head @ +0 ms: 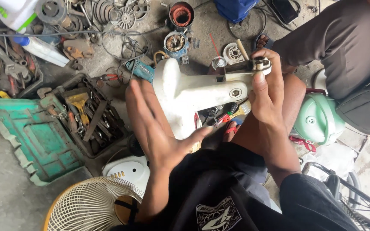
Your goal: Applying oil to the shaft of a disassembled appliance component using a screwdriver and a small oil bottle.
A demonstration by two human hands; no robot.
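Hands over my lap, floor of parts below. My right hand (pixel 267 96) grips the neck end of a white plastic fan body (pixel 189 96), thumb laid along its top edge, fingers wrapped behind, a small metal fitting (pixel 260 64) at my fingertips. My left hand (pixel 157 128) is spread open, palm up, holding nothing, just beside the body's broad end. Green toolbox lid (pixel 31 137) and tray of tools (pixel 88 115) lie to the left; wire fan guard (pixel 91 205) near my left elbow.
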